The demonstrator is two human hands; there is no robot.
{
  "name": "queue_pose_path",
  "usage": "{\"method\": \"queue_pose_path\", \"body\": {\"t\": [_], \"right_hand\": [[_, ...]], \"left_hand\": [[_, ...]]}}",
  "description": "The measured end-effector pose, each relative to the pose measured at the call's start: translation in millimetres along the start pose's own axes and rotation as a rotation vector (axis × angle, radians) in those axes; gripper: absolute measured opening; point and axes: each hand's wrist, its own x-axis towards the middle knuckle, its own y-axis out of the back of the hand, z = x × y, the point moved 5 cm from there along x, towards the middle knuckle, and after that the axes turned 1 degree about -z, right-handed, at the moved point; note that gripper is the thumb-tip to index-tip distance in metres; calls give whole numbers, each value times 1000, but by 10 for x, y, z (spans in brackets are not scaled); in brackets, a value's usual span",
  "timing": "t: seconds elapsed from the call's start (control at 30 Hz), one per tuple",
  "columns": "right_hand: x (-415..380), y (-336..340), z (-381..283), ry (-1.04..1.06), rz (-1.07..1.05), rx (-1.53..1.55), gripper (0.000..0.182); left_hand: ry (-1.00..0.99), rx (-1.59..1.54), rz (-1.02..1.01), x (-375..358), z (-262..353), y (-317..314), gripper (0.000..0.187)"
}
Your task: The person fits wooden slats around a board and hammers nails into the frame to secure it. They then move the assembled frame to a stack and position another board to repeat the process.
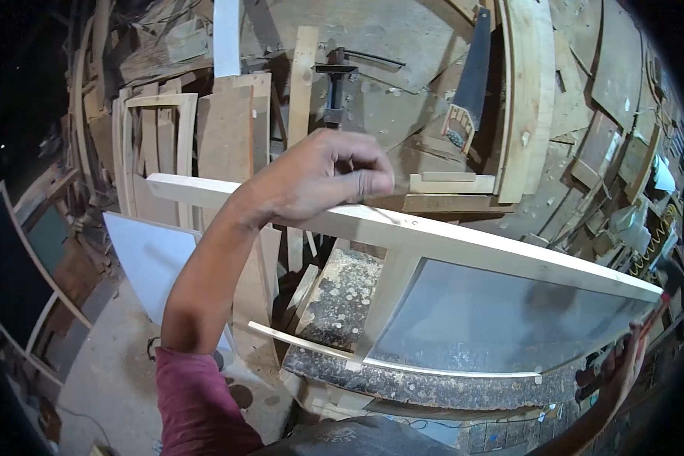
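A pale wooden frame (494, 249) with a grey panel (471, 319) set in it stands on its long edge across the workbench. Over its top edge is my left hand (319, 178), fingers curled and thumb pressed toward the index finger; whatever they pinch is too small to make out. Small marks, perhaps nail heads, and a thin dark line show on the wood just below the fingertips. At the far right, my right hand (634, 338) is closed around what looks like a hammer (667, 289), with a dark head and some red, blurred and partly in shadow.
Under the frame is a paint-spattered workbench (342, 296). Beyond it lie a handsaw (475, 72), a metal clamp (334, 91) and long boards (528, 99). Leaning boards and a small wooden frame (186, 144) stand at left, near a white panel (148, 254). Offcuts litter the right side.
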Motion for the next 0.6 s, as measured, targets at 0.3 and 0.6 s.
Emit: {"method": "queue_pose_path", "body": {"t": [0.3, 0.6], "right_hand": [[-507, -1575, -745, 153, -424, -63, 28], [-799, -2334, -1152, 157, -794, -180, 30]], "left_hand": [[199, -6, -32, -75, -77, 143, 19], [285, 94, -23, -47, -109, 94, 19]]}}
